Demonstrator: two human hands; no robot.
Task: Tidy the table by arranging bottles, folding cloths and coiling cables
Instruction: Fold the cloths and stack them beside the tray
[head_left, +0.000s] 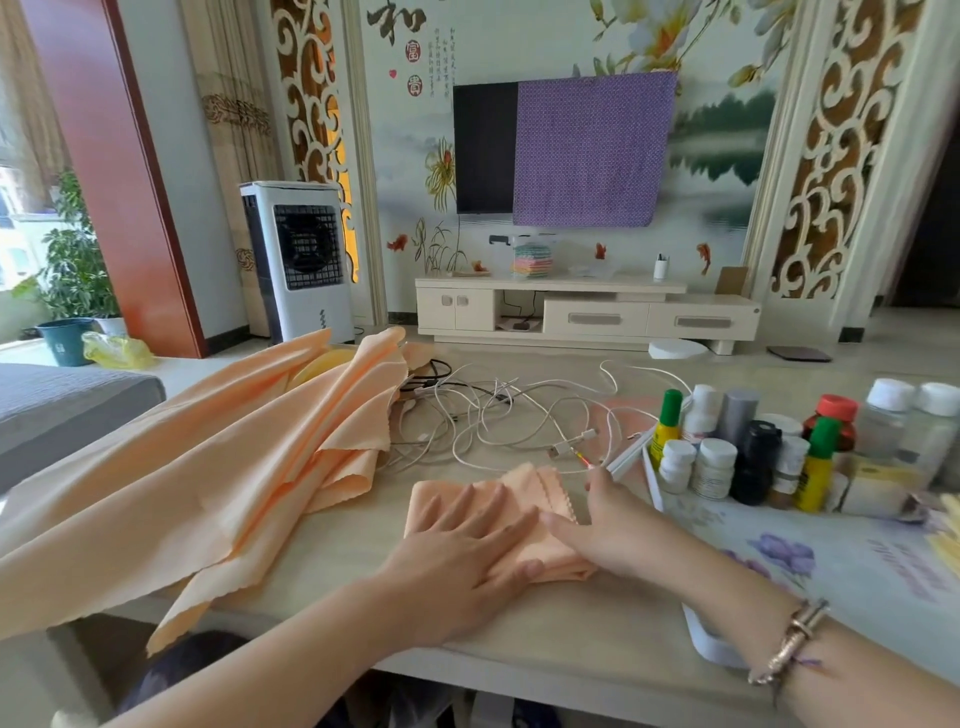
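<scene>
On the counter (322, 597), near its front edge, the folded cloth (524, 483) lies under the left hand (462, 561), fingers flat, gripping nothing. The right hand (618, 535) rests open beside it. The fold may spring open if pressure lifts, because this cloth looks slippery

Two peach cloths (488, 512), one cable tangle (498, 415), about a dozen bottles (753, 457).
</scene>
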